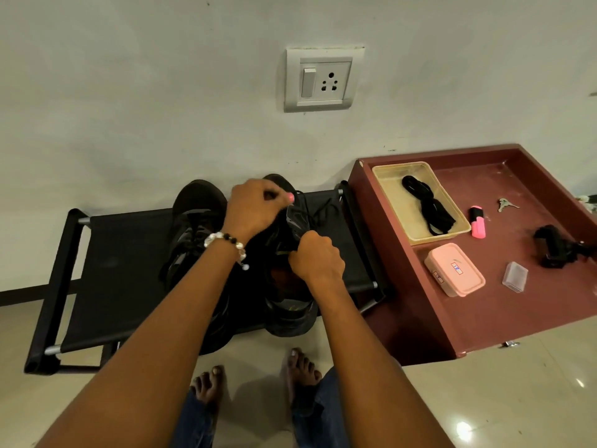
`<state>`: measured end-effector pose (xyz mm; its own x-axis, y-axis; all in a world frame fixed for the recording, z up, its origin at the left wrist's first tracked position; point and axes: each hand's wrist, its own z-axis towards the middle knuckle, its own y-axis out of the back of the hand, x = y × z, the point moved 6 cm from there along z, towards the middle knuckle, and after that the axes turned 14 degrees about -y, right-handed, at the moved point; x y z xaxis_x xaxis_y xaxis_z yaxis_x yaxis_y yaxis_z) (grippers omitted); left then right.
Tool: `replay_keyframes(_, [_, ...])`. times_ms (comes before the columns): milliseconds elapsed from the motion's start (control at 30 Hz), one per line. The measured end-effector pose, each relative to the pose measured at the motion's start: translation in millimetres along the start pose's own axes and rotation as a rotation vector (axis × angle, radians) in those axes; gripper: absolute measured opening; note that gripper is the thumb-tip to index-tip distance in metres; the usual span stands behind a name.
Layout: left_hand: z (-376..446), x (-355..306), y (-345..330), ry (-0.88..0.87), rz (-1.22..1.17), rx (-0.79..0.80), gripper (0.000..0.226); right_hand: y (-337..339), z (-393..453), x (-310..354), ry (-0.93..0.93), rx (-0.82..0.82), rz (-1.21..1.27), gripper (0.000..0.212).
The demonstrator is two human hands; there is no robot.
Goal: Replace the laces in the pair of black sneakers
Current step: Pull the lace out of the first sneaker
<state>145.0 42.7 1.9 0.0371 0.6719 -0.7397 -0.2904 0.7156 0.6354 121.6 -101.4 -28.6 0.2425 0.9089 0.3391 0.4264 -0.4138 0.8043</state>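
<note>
2 black sneakers sit side by side on a low black rack (129, 253) against the wall, toes toward the wall. The left sneaker (193, 227) lies partly under the left forearm. The right sneaker (290, 305) is the one both hands work on, its heel hanging over the front edge of the rack

The left hand (255, 208), with a bead bracelet (226, 242) at the wrist, is over the front part of the right sneaker; its fingers are curled in and the thumb and fingertips seem to pinch a lace near the eyelets, though the exact contact is hidden. The right hand (315, 257) is curled into a fist at the sneaker's tongue area, gripping the upper or a lace there; which one I cannot tell. A loose black lace (319, 210) trails from the sneaker over the rack toward the right

Just right of the rack stands a dark red table (484, 312) with a raised rim. On it a clear yellowish tray (384, 176) holds a bundle of black laces (426, 205). Near the tray lie a pink box (454, 270), a pink highlighter (477, 221), keys (505, 204), a small clear case (515, 276) and a black object (554, 247) I cannot identify

A switch and socket plate (323, 79) is on the wall above. 2 bare feet (300, 373) stand on the tiled floor below the rack
</note>
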Motion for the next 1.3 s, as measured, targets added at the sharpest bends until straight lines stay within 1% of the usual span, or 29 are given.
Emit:
replay_keyframes(33, [0.5,2.7,-10.4,-0.023,0.14,0.077,0.014,-0.4,0.2,0.3,0.001,-0.002,-0.002,0.018])
replay_keyframes(67, [0.7,6.5,-18.2,-0.018,0.252,0.117,0.015,-0.6,0.3,0.3,0.002,-0.005,-0.006,0.02])
replay_keyframes(133, [1.4,11.7,-23.6,0.024,0.371,0.101,0.016,-0.9,0.2,0.5,0.006,-0.008,-0.01,0.022])
replay_keyframes(200, [1.6,10.2,-23.2,0.041,0.447,0.068,0.019,-0.7,0.0,0.4,0.009,-0.009,-0.003,0.023])
replay_keyframes(267, [0.2,6.4,-23.6,0.053,0.51,0.076,0.025,-0.3,-0.6,0.5,0.009,-0.008,0.0,0.025])
replay_keyframes(367, [-2.3,4.9,-27.2,0.099,0.462,0.14,0.029,0.5,-1.2,-0.5,0.002,-0.004,0.002,0.026])
replay_keyframes(433, [-1.8,9.0,-27.7,0.116,0.365,0.149,0.029,1.1,-1.1,-0.9,-0.006,-0.005,0.006,0.027])
replay_keyframes(500, [-0.5,14.4,-22.2,0.157,0.192,0.096,0.026,1.1,-1.0,-1.1,-0.011,-0.005,0.008,0.025])
replay_keyframes(567, [-2.4,19.8,-15.0,0.286,-0.104,0.005,0.023,1.6,-1.0,-1.2,-0.016,-0.004,0.009,0.024])
replay_keyframes(633, [-5.1,18.6,-6.7,0.41,-0.417,-0.08,0.026,2.1,-1.3,-1.1,-0.018,-0.004,0.008,0.024])
replay_keyframes(700, [-6.3,11.7,0.8,0.459,-0.711,-0.154,0.028,2.3,-1.8,-0.9,-0.016,-0.003,0.008,0.022])
replay_keyframes(767, [-6.7,8.0,6.9,0.472,-0.881,-0.204,0.026,2.4,-2.8,-0.7,-0.016,-0.001,0.006,0.02])
replay_keyframes(800, [-6.7,9.3,8.0,0.474,-0.893,-0.213,0.025,2.5,-3.3,-0.6,-0.016,0.0,0.004,0.019])
replay_keyframes(833, [-7.3,10.6,8.0,0.469,-0.858,-0.211,0.024,2.6,-3.7,-0.5,-0.016,0.0,0.004,0.02])
replay_keyframes(867, [-7.6,12.7,7.5,0.449,-0.758,-0.199,0.022,2.8,-3.8,-0.4,-0.016,0.002,0.005,0.021])
replay_keyframes(900, [-6.8,14.4,7.1,0.401,-0.605,-0.182,0.019,2.9,-3.7,-0.4,-0.019,0.004,0.006,0.023])
replay_keyframes(1000, [-2.0,9.7,4.0,0.138,-0.081,-0.111,0.005,2.6,-2.3,-0.6,-0.026,0.015,0.004,0.024])
replay_keyframes(1067, [-1.3,8.0,-7.6,0.031,0.128,-0.013,0.01,2.7,-0.5,-1.8,-0.035,0.019,0.013,0.027])
replay_keyframes(1133, [-0.5,8.6,-16.9,-0.005,0.251,0.038,0.016,3.7,1.2,-3.2,-0.048,0.015,0.024,0.029])
replay_keyframes(1200, [1.3,9.4,-22.3,-0.011,0.34,0.038,0.015,4.1,2.2,-4.3,-0.058,0.005,0.03,0.029])
replay_keyframes(1300, [2.1,8.9,-28.7,0.002,0.465,0.06,0.019,3.4,1.8,-4.5,-0.064,-0.001,0.038,0.029])
